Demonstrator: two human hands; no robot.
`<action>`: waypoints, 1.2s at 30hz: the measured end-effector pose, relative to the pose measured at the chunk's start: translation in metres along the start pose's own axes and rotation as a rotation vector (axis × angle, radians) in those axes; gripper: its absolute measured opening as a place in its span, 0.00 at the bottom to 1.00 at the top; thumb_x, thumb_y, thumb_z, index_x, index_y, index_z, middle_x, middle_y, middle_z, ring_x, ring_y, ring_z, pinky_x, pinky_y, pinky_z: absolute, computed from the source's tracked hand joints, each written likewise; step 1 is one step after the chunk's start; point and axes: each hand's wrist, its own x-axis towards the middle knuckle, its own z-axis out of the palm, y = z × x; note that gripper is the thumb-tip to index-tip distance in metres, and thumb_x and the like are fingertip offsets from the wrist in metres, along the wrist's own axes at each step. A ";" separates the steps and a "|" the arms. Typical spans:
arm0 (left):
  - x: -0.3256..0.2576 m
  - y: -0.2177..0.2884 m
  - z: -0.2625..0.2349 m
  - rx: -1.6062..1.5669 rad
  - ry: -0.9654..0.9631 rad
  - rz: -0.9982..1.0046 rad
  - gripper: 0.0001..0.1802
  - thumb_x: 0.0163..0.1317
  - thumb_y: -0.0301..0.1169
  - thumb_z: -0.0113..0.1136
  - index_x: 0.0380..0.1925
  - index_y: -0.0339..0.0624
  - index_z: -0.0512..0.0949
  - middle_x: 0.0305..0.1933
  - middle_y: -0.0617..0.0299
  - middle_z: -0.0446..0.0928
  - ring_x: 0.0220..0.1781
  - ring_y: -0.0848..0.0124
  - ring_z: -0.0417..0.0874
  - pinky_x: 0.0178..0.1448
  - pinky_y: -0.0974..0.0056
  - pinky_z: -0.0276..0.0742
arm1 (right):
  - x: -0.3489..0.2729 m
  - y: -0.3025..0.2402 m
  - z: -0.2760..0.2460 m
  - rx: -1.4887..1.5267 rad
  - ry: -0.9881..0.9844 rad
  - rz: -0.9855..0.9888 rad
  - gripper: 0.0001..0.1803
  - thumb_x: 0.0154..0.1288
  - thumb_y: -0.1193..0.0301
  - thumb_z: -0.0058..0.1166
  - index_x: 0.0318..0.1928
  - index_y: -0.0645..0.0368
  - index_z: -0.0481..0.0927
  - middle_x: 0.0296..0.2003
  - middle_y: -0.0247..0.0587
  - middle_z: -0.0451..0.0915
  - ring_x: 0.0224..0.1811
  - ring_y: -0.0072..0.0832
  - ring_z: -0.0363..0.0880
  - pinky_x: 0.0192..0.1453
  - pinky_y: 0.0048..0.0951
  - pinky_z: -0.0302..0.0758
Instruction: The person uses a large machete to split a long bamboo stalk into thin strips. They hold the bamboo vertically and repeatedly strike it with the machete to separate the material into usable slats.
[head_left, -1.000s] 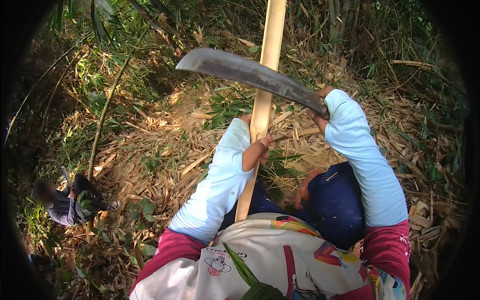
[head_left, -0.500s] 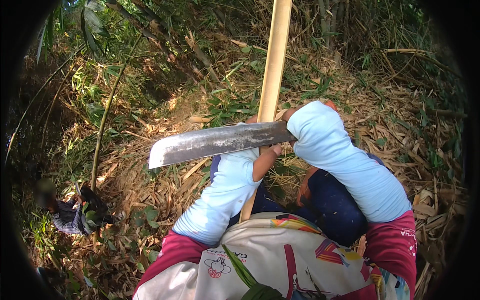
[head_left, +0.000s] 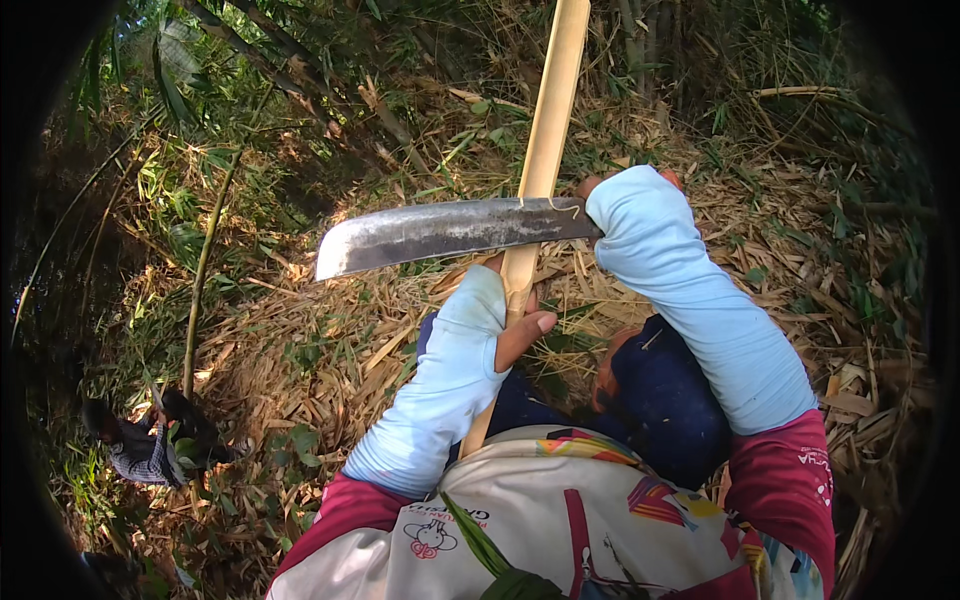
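A long split bamboo strip (head_left: 546, 130) runs from my lap up past the top of the view. My left hand (head_left: 521, 335) is closed round it below the blade, thumb showing on its right side. My right hand (head_left: 592, 187) grips a machete (head_left: 440, 236), mostly hidden by the light blue sleeve over it; the handle does not show. The broad, worn blade points left and lies across the strip above my left hand. Thin curled shavings stand at the blade's upper edge where it crosses the bamboo.
My dark blue knee (head_left: 670, 405) is bent under the right forearm. Dry bamboo leaves (head_left: 370, 345) cover the ground. A thin upright stalk (head_left: 207, 255) stands at left, near another person (head_left: 150, 445) sitting low. Bamboo stems (head_left: 300, 75) and undergrowth line the far side.
The machete has moved up along the bamboo strip, away from my body, with my right hand. Curled shavings now show at the blade. My left hand stays on the strip, slightly lower.
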 end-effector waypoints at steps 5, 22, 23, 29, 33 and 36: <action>-0.021 0.003 -0.004 -0.039 0.013 -0.101 0.30 0.54 0.29 0.70 0.56 0.34 0.69 0.36 0.66 0.73 0.37 0.76 0.73 0.43 0.70 0.72 | 0.009 0.021 0.003 0.222 0.060 0.096 0.17 0.48 0.76 0.62 0.42 0.52 0.80 0.28 0.47 0.80 0.31 0.46 0.79 0.38 0.38 0.76; -0.020 0.009 -0.013 -0.324 0.076 -0.163 0.39 0.53 0.25 0.71 0.63 0.33 0.61 0.30 0.64 0.73 0.23 0.77 0.74 0.26 0.73 0.73 | 0.026 0.145 0.040 0.773 0.366 0.398 0.22 0.50 0.65 0.73 0.41 0.62 0.78 0.33 0.42 0.82 0.37 0.28 0.81 0.46 0.32 0.77; -0.012 0.009 -0.012 -0.346 0.054 -0.146 0.40 0.54 0.25 0.70 0.64 0.34 0.58 0.32 0.63 0.73 0.24 0.76 0.75 0.27 0.72 0.73 | 0.022 0.134 0.041 0.728 0.383 0.376 0.21 0.50 0.66 0.73 0.39 0.62 0.77 0.32 0.42 0.82 0.38 0.28 0.81 0.46 0.31 0.77; 0.011 0.023 -0.006 -0.328 0.126 -0.066 0.33 0.59 0.27 0.66 0.60 0.30 0.60 0.29 0.60 0.76 0.25 0.74 0.79 0.30 0.72 0.75 | -0.007 0.034 0.014 0.483 0.203 0.088 0.10 0.57 0.73 0.65 0.37 0.59 0.77 0.23 0.40 0.74 0.25 0.29 0.72 0.31 0.31 0.70; 0.016 0.025 -0.011 -0.260 0.023 -0.119 0.33 0.60 0.29 0.64 0.62 0.31 0.59 0.33 0.59 0.76 0.23 0.75 0.78 0.25 0.71 0.74 | 0.003 -0.004 -0.004 0.182 -0.245 0.032 0.13 0.54 0.66 0.65 0.40 0.55 0.81 0.30 0.46 0.81 0.35 0.45 0.82 0.40 0.37 0.80; 0.016 0.031 -0.005 -0.296 0.059 -0.077 0.34 0.58 0.24 0.64 0.61 0.34 0.58 0.32 0.60 0.76 0.20 0.75 0.77 0.23 0.71 0.75 | -0.015 -0.015 -0.003 0.169 -0.196 -0.095 0.11 0.52 0.67 0.64 0.37 0.51 0.83 0.33 0.45 0.83 0.40 0.45 0.84 0.43 0.41 0.81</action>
